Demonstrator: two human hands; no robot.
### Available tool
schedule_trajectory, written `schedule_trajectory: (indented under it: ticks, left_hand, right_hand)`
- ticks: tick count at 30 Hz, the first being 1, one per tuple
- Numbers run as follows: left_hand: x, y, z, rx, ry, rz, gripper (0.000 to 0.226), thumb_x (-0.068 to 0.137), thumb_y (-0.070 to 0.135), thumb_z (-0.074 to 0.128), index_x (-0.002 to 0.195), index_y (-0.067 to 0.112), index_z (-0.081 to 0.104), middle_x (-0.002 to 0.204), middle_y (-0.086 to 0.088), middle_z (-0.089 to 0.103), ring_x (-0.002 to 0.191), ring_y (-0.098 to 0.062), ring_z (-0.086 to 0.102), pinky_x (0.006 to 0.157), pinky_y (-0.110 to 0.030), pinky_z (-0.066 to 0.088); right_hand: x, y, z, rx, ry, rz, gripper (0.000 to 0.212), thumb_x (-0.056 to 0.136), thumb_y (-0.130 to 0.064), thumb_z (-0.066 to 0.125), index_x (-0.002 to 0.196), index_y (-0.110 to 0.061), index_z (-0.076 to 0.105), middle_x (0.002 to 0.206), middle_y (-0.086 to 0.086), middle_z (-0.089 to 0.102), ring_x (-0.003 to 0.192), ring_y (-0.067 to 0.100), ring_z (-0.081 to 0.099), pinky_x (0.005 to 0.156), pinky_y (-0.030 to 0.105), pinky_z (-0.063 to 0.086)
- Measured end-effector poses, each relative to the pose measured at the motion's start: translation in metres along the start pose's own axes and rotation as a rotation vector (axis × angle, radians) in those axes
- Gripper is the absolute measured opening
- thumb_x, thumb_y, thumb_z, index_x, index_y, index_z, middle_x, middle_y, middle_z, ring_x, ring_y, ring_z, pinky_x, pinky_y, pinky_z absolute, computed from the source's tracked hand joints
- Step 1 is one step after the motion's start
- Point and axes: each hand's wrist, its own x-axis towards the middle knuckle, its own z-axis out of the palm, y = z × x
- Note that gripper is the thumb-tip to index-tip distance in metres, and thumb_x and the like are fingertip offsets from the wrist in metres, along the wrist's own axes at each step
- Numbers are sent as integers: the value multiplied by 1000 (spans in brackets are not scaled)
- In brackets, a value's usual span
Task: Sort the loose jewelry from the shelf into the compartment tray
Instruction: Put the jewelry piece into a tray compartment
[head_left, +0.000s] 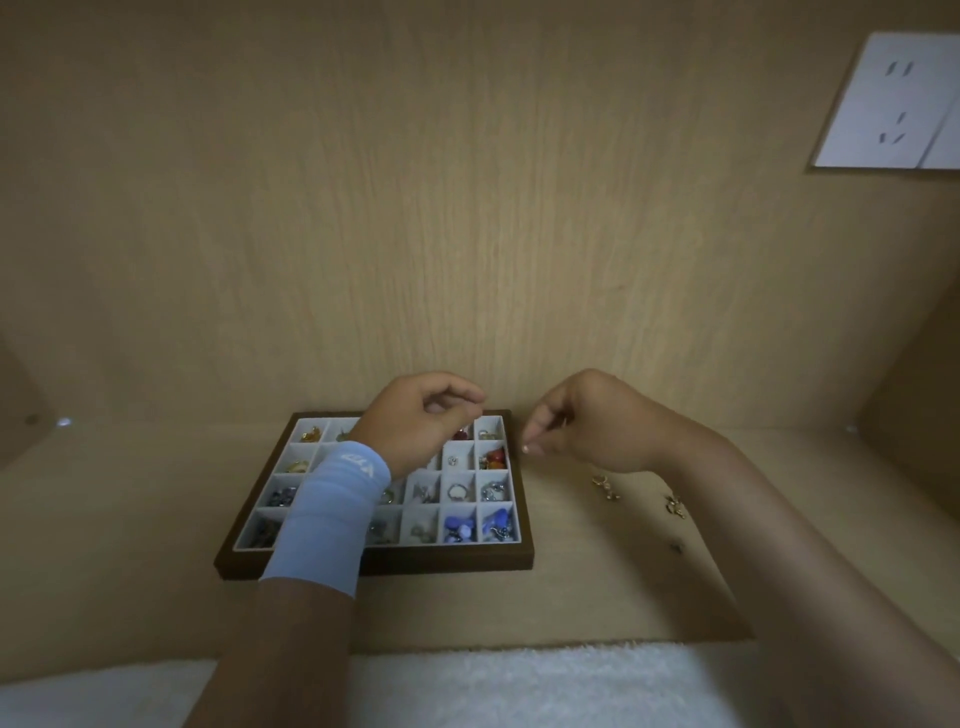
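Across the tray (447, 562), a blue sleeve (332, 514).

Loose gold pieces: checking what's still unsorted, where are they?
Head view: the loose gold pieces lie on the shelf, right of the compartment tray, near the right hand.

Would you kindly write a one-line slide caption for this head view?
Left hand above the compartment tray, right hand beside it; loose gold jewelry lies on the shelf.
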Motion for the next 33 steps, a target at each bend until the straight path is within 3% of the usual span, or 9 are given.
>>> schedule_trajectory:
  ticks: [4, 8, 12, 15, 19, 24, 29, 33]
  left_hand:
    - [-2, 1, -3, -114, -12, -10, 17, 87, 22, 70, 102, 27, 73, 96, 9, 74, 93, -4, 68, 93, -31, 53]
    - [-6, -1, -14, -201, 116, -14, 9, 83, 20, 74, 92, 22, 74, 83, 5, 75, 80, -5, 70, 76, -19, 55]
    - [-5, -4, -24, -329, 201, -28, 6, 85, 14, 71, 90, 13, 75, 78, 0, 75, 66, -4, 63, 63, -12, 49]
    - [-3, -11, -31, -370, 220, -44, 6, 87, 15, 69, 90, 16, 75, 80, 1, 76, 68, -6, 61, 64, -13, 47]
    - [-2, -18, -40, -370, 217, -66, 9, 88, 15, 68, 90, 22, 74, 77, 6, 74, 67, -5, 61, 60, -13, 47]
    - [-5, -23, -47, -397, 221, -85, 10, 90, 12, 66, 95, 18, 71, 71, 6, 72, 68, -6, 62, 61, -19, 48]
    - [-6, -25, -55, -419, 248, -118, 7, 89, 19, 67, 93, 17, 73, 70, 8, 71, 68, -7, 62, 62, -19, 47]
    - [-9, -28, -63, -436, 296, -127, 8, 85, 14, 71, 93, 12, 72, 66, 8, 71, 63, -5, 59, 56, -10, 45]
  right_hand:
    - [24, -14, 10, 230, 148, -64, 6, 83, -15, 79, 88, -19, 80, 77, -7, 75, 71, -3, 66, 70, 17, 50]
    - [39, -31, 20, 393, 204, -104, 5, 84, -12, 78, 89, -13, 78, 81, 4, 77, 78, 14, 73, 76, 28, 59]
    - [51, -45, 27, 516, 209, -94, 7, 88, -11, 74, 95, -9, 77, 76, 5, 73, 62, 4, 62, 55, 17, 47]
    - [58, -52, 31, 540, 158, -46, 10, 92, -17, 70, 99, -15, 78, 82, 7, 74, 62, 14, 56, 53, 23, 47]
    - [63, -60, 34, 564, 121, -4, 13, 91, -20, 71, 101, -15, 79, 76, 1, 74, 54, 12, 53, 45, 17, 42]
    - [69, -70, 40, 623, 16, 51, 20, 91, -26, 71, 103, -11, 78, 92, 9, 77, 52, 9, 52, 41, 17, 39]
    - [79, -75, 45, 605, 116, 31, 19, 84, -17, 79, 100, -6, 77, 60, -9, 68, 46, -1, 54, 43, 11, 39]
    - [84, -85, 50, 616, 109, -31, 19, 84, -7, 77, 103, -5, 75, 69, -4, 70, 49, -2, 59, 46, 9, 41]
